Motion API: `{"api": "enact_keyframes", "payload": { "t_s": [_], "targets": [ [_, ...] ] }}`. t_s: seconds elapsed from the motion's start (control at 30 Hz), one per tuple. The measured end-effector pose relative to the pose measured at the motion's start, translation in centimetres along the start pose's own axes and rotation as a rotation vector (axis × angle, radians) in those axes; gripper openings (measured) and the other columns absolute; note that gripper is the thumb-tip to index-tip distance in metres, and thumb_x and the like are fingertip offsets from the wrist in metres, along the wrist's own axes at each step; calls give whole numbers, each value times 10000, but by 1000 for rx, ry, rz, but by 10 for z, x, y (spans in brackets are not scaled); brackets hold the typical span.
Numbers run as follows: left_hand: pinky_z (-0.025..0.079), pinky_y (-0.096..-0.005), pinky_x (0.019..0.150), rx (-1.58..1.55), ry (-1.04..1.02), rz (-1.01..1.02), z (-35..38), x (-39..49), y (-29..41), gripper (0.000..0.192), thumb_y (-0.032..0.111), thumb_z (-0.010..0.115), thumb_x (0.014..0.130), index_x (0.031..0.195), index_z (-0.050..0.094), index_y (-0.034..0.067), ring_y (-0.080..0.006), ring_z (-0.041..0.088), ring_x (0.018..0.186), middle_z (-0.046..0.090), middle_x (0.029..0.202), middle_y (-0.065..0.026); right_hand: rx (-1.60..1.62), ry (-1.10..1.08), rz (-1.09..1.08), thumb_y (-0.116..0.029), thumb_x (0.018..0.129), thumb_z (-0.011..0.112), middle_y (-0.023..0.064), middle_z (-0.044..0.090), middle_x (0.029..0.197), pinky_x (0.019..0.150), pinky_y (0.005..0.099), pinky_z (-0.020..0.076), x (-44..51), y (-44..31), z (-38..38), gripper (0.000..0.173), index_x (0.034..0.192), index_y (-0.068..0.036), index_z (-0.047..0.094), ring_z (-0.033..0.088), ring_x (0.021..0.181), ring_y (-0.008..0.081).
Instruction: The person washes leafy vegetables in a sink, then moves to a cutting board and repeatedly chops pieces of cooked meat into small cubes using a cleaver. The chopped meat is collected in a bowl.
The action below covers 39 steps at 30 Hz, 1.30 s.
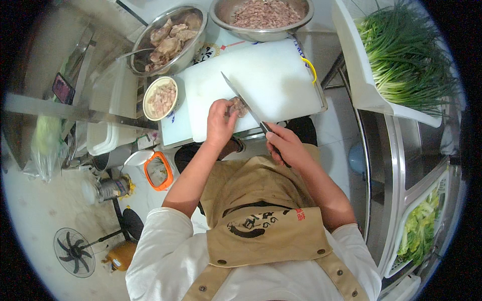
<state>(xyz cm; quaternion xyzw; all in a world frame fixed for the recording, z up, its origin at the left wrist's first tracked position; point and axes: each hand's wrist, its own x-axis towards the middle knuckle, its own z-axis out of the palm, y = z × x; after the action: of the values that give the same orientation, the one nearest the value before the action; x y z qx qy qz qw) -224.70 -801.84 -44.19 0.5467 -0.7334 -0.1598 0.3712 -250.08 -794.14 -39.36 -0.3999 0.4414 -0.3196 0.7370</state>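
Observation:
My right hand (283,145) grips the black handle of a kitchen knife (246,101), whose long blade points up and left over the white cutting board (211,81). The blade lies along the right side of a small piece of raw meat (238,107) near the board's front edge. My left hand (221,122) holds that piece from the left, with fingertips bent on it. Left of the board, a small round bowl (148,90) contains diced meat. Behind it a steel bowl (138,39) holds larger meat pieces and a utensil. Another steel bowl (308,17) at the back holds much chopped meat.
At right, a white bin (356,56) of green onions stands beside a metal rack (393,150); a basket of leafy greens (418,225) is lower down. An orange-rimmed container (168,177) sits low on the left, near white plastic tubs (99,141) and a fan (74,252).

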Motion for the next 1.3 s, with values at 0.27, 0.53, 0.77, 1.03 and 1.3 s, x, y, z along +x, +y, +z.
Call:
{"api": "enact_keyframes", "payload": {
  "t_s": [0.27,0.53,0.77,1.03,1.3],
  "targets": [
    [526,-454,959,7,59,144,7,8,-3,342,43,770,816,1124,624,21,-400,636,1093,654,1147,-191,-180,2,-43,-225,1107,534,-9,547,777,497,229,381,2,-3,-19,467,1547,-71,522,479,551,66],
    [523,-469,847,75,-11,120,9,9,0,345,61,735,751,1085,651,34,-404,616,978,634,1047,-179,-574,-14,-308,-261,1074,572,252,731,999,828,486,554,-38,-22,-18,497,1511,-28,525,727,877,398],
    [497,-499,842,137,-63,162,11,6,-13,364,116,775,729,1068,660,53,-416,597,941,616,1036,-172,-642,-141,-9,-209,1066,554,274,699,1100,841,460,548,-40,-63,-20,539,1554,-6,450,710,935,401],
    [502,-508,878,101,-32,189,15,5,-19,336,131,756,731,1052,702,48,-437,615,1004,643,1123,-195,-626,-251,69,-291,1078,550,336,660,1262,954,572,534,-36,-76,-36,615,1589,0,367,666,1080,523],
    [511,-513,872,135,-43,229,16,2,-26,330,105,753,701,1019,694,42,-433,615,1003,636,1124,-199,-615,-203,-2,-268,1074,551,310,659,1289,967,516,537,-39,-71,-32,606,1579,21,381,672,1108,491]
  ]
}}
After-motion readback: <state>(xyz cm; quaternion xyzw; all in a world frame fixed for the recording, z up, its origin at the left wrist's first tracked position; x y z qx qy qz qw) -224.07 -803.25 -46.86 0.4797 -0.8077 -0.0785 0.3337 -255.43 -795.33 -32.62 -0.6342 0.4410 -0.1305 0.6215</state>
